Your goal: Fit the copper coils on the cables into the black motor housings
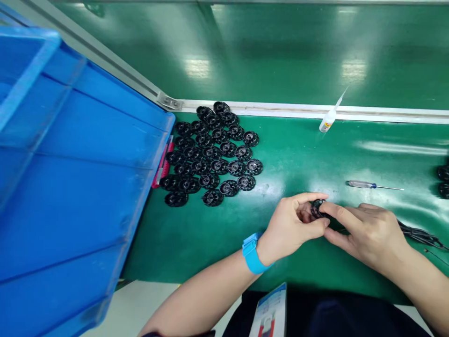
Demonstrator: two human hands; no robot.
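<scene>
My left hand (293, 224) and my right hand (365, 229) meet over the green mat, both pinched on one small round black part (316, 208) held between their fingertips. Most of that part is hidden by my fingers. A blue band (251, 252) wraps my left wrist. A bundle of thin black wires (419, 235) lies on the mat just right of my right hand, partly under it. To the left, several identical round black parts (213, 154) lie laid out in rows.
A large blue plastic bin (70, 164) fills the left side. A small white glue bottle (328, 121) lies by the white rail. A clear-handled screwdriver (368, 185) rests above my hands. More black parts (444, 180) sit at the right edge. A printed card (270, 311) lies at the near edge.
</scene>
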